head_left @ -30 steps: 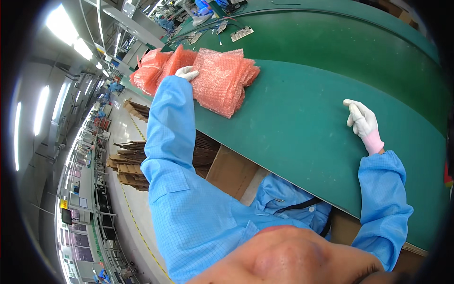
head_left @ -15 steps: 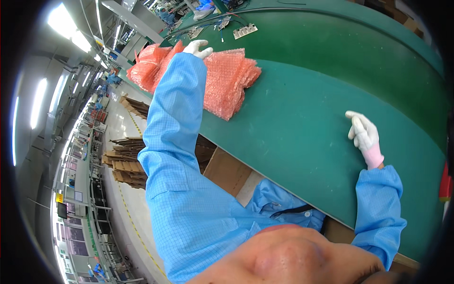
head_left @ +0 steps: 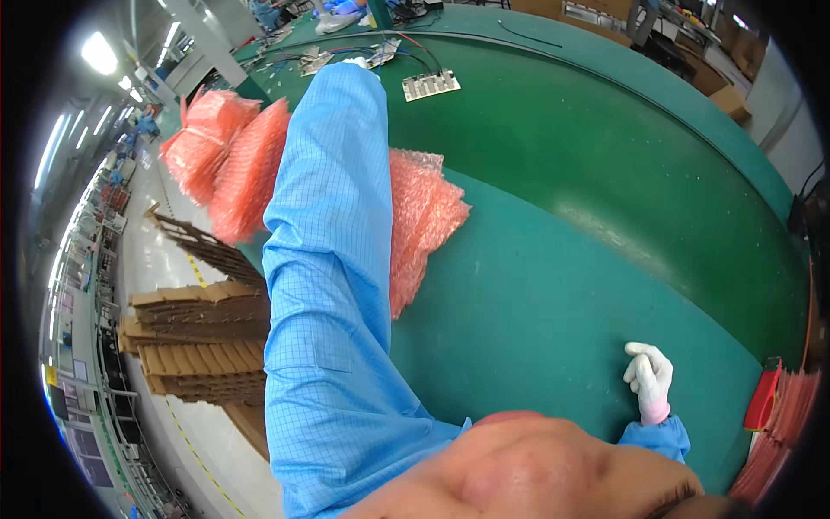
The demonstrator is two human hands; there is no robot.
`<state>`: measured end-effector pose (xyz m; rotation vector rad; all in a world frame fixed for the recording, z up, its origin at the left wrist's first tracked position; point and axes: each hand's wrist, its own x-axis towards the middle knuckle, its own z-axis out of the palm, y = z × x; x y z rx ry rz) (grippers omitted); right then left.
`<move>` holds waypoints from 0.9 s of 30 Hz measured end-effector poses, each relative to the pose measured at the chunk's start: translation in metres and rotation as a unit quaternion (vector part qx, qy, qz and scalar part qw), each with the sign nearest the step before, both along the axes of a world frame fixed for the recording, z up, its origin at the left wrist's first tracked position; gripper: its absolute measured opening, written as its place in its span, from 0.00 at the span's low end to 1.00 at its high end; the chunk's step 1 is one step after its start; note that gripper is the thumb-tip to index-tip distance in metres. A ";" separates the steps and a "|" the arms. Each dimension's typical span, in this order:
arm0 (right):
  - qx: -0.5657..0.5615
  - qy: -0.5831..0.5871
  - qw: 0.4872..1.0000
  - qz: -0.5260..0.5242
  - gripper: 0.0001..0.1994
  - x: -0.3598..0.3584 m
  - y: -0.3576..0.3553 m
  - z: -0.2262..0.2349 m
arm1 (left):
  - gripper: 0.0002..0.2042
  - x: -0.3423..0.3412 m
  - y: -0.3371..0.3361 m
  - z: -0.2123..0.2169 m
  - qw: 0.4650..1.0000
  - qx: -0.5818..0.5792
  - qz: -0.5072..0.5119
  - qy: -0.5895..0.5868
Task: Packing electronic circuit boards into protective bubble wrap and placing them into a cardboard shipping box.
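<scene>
Two gloved hands, well apart: my right hand (head_left: 649, 379) rests on the green table (head_left: 553, 285) close to my body, its white-gloved fingers (head_left: 641, 352) loosely curled and holding nothing. My left hand (head_left: 354, 62) is stretched far across the table at the end of my blue sleeve (head_left: 333, 259); only a sliver of white glove shows past the cuff, so I cannot tell how its fingers stand. It lies among cables (head_left: 406, 54) near a small white circuit board (head_left: 430, 84). Pink bubble-wrap bags (head_left: 424, 216) lie under my forearm. Flattened cardboard (head_left: 199, 337) is stacked beside the table.
</scene>
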<state>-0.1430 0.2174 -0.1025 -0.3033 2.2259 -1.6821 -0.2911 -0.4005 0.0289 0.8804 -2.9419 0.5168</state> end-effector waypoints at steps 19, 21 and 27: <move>0.039 -0.016 0.998 -0.055 0.19 -0.013 -0.014 0.003 | 0.27 -0.100 -0.045 -0.176 0.954 0.191 -0.058 0.223; 0.038 -0.020 0.997 -0.059 0.19 -0.015 -0.013 0.001 | 0.27 -0.100 -0.033 -0.180 0.968 0.149 -0.083 0.185; 0.044 -0.036 0.996 -0.072 0.20 -0.015 -0.009 0.003 | 0.34 -0.106 -0.015 -0.169 0.961 0.188 -0.064 0.192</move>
